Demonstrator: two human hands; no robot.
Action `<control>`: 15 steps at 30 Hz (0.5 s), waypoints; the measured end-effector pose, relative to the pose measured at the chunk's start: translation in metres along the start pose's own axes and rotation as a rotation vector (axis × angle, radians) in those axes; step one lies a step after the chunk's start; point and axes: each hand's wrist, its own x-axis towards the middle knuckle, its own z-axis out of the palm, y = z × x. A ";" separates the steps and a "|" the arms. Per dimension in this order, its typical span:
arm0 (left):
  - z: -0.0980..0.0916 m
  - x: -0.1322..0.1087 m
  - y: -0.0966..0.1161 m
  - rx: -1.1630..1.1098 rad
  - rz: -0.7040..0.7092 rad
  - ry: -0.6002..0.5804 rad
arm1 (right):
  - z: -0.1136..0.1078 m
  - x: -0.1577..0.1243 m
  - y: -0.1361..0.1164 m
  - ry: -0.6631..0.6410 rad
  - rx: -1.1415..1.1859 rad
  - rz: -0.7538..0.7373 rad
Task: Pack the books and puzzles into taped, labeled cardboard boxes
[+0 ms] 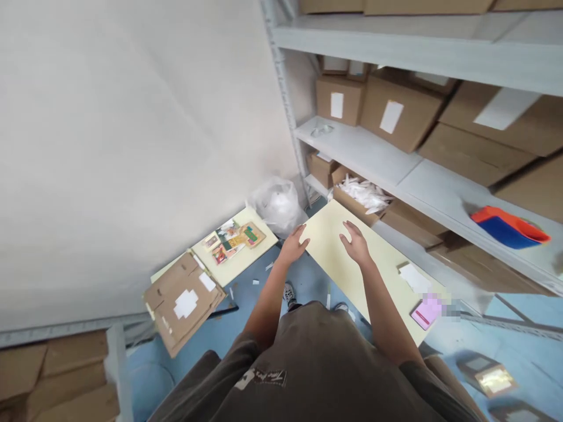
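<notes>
My left hand hovers by the left edge of a pale yellow table, fingers spread and holding nothing. Over that same table my right hand is held out, also with its fingers apart and nothing in it. A gap of bare tabletop shows between the two hands. Toward the table's near right end lie a pink phone-like item, partly blurred, and a white paper. Beyond my left hand sits a clear plastic bag with whitish contents.
At left, a second table carries colourful cards and flattened cardboard. Shelves on the right hold cardboard boxes, an open box of white pieces and an orange-and-blue item. Paper scraps lie on the blue floor.
</notes>
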 end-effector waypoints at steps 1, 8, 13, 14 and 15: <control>-0.014 -0.006 -0.012 -0.004 -0.015 0.029 | 0.013 0.009 -0.015 -0.027 -0.002 -0.022; -0.124 -0.045 -0.112 -0.042 -0.173 0.217 | 0.126 0.060 -0.120 -0.166 -0.007 -0.119; -0.202 -0.071 -0.194 -0.081 -0.274 0.371 | 0.215 0.098 -0.188 -0.269 0.009 -0.210; -0.216 -0.077 -0.209 -0.081 -0.292 0.398 | 0.231 0.107 -0.200 -0.288 0.015 -0.227; -0.229 -0.083 -0.223 -0.076 -0.318 0.420 | 0.248 0.116 -0.212 -0.306 0.024 -0.240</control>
